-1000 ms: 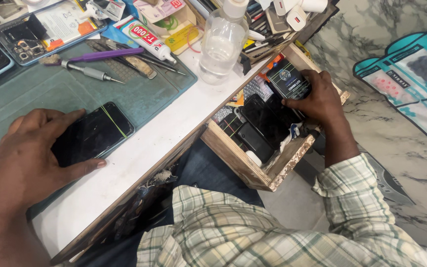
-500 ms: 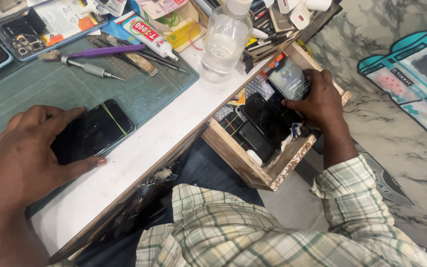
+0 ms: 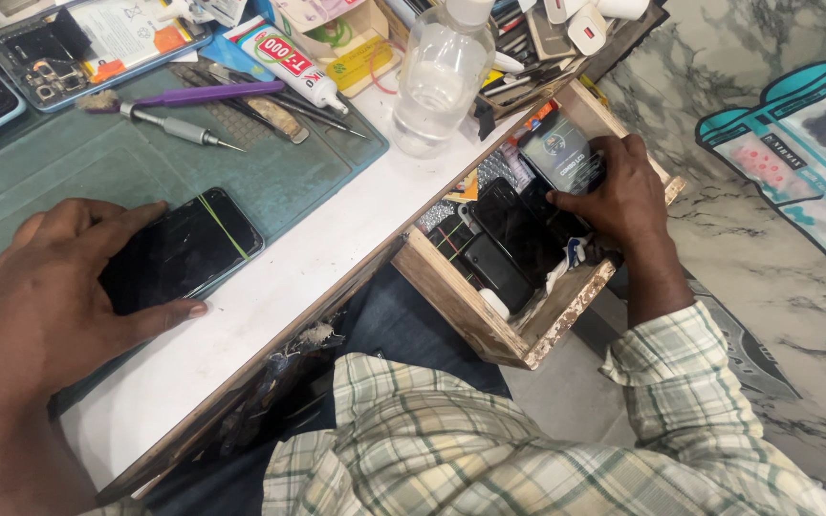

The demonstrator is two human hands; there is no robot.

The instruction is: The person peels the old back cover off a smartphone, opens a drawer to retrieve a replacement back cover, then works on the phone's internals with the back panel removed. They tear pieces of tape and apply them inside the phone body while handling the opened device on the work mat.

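My left hand (image 3: pixel 59 287) lies flat over a black phone (image 3: pixel 193 244) on the green work mat (image 3: pixel 40 167), fingers spread along its edges. My right hand (image 3: pixel 614 191) reaches into an open wooden drawer (image 3: pixel 475 311) at the table's side. Its fingers grip a small dark packet (image 3: pixel 558 153) standing among several black phones and screens (image 3: pixel 509 244) stacked in the drawer.
A clear plastic bottle (image 3: pixel 442 76), a glue tube (image 3: pixel 289 62), a purple-handled tool (image 3: pixel 212 94), a screwdriver (image 3: pixel 174 129) and an opened phone (image 3: pixel 35 48) lie at the back of the white table (image 3: pixel 270 306). Marble floor with a teal package (image 3: pixel 805 162) lies to the right.
My right hand has shifted slightly inside the drawer, tilting the small dark packet. My left hand stays on the black phone.
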